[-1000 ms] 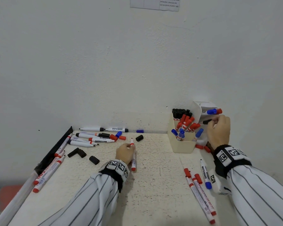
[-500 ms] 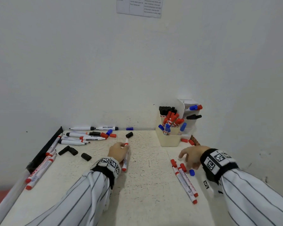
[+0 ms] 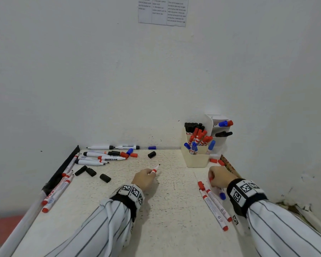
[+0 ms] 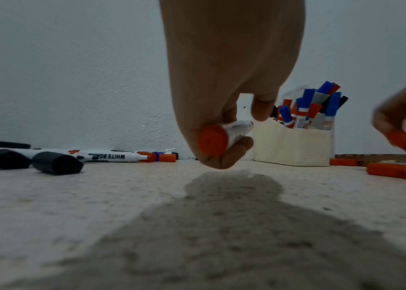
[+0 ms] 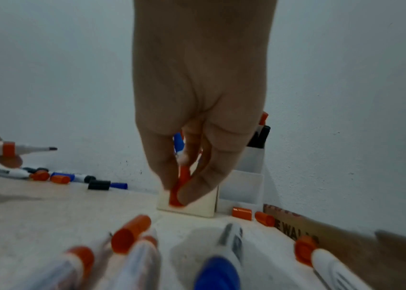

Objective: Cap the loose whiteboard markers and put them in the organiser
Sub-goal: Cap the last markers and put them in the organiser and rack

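Right hand (image 3: 220, 176) now pinching red cap (image 5: 181, 186), left hand (image 3: 145, 178) gripping uncapped marker (image 3: 154, 170)

Bare desk (image 3: 174, 210) runs open between the two hands up to the cream organiser (image 3: 196, 160), flanked by loose black caps (image 3: 105, 178) left and, seemingly uncapped, red markers (image 3: 214, 208) right.

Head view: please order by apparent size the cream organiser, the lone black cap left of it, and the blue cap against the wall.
1. cream organiser
2. black cap
3. blue cap: only slightly smaller, and farther from the camera, so the order of the two caps is unsure.
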Motion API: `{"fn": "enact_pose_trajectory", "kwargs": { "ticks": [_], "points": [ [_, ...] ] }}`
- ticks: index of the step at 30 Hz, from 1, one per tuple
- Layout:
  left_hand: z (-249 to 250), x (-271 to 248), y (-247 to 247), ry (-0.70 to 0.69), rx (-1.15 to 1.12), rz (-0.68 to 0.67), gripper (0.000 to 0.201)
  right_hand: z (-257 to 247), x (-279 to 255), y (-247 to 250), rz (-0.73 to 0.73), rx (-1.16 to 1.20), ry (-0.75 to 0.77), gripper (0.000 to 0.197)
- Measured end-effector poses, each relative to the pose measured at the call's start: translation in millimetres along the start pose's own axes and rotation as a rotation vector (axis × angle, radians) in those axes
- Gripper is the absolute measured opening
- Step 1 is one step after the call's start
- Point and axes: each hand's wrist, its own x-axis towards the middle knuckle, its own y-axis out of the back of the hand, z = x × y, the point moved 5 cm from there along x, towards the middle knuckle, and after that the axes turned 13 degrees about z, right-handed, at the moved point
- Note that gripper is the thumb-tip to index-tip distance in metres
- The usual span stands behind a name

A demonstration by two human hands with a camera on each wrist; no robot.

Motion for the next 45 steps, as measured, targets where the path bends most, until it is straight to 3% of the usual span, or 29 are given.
{"fn": "enact_pose_trajectory", "kwargs": {
  "ticks": [6,16,22,28,32,35,38,40,45],
  "points": [
    [15,-10,-9,-0.153,0.003,-0.035,0.042,-30,-3,23,0.27,0.43,0.078,0.016],
    [20,-18,-14,-0.222,-0.091,0.008,0.023,-78,-12,-2,0.165,0.783,0.117,0.016],
    [15,-18,-8,-0.191,-0.075,0.047,0.026,-79,-6,-4,0.22,0.81,0.082,0.012],
    [17,-20,-4,-0.227,-0.047,0.009,0.025,-96,-13,-13,0.073,0.727,0.173,0.006],
    [25,-27,0,-0.276,-0.094,0.049,0.025,-104,-14,-20,0.08,0.654,0.085,0.039],
    [31,-30,6,-0.329,-0.06,0.139,0.021,-107,-13,-21,0.104,0.695,-0.004,0.045],
    [38,-32,8,-0.408,0.129,0.191,0.017,-109,-13,-18,0.097,0.691,-0.037,0.044],
    [41,-34,6,-0.434,0.188,0.165,0.018,-110,-13,-16,0.095,0.715,-0.04,0.043],
    [48,-35,-2,-0.342,0.016,-0.016,0.029,-109,-14,-10,0.106,0.784,0.003,0.04]
  ]
}}
